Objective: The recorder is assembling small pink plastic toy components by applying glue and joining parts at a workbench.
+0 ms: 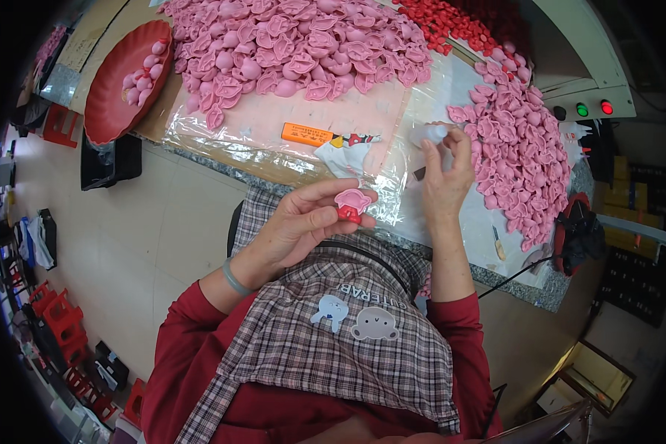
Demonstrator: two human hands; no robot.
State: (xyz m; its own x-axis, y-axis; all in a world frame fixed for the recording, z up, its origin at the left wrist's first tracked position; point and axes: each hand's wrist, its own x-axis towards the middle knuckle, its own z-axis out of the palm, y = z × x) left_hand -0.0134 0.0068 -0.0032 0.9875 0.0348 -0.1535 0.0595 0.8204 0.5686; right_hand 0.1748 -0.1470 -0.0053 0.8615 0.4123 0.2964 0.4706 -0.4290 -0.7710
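Observation:
My left hand [292,226] pinches a small pink and red figure [351,201] between thumb and fingers, over the near edge of the table. Its upper part is pink and shaped like a head, its lower part red. Farther right, my right hand [451,176] is closed around a small whitish, translucent bottle [428,135], partly covered by the fingers. A crumpled white cloth or tissue [343,157] lies just beyond the figure. Behind it rests an orange box-like strip [306,135]. Pink pieces [514,148] are heaped right beside my right hand.
A large heap of pink pieces [296,52] covers the far table, with red pieces [455,26] at the back right. At left stands a red fluted bowl [100,111] holding finished-looking figures. A small knife [499,246] lies at right, near a machine with lit buttons [582,109].

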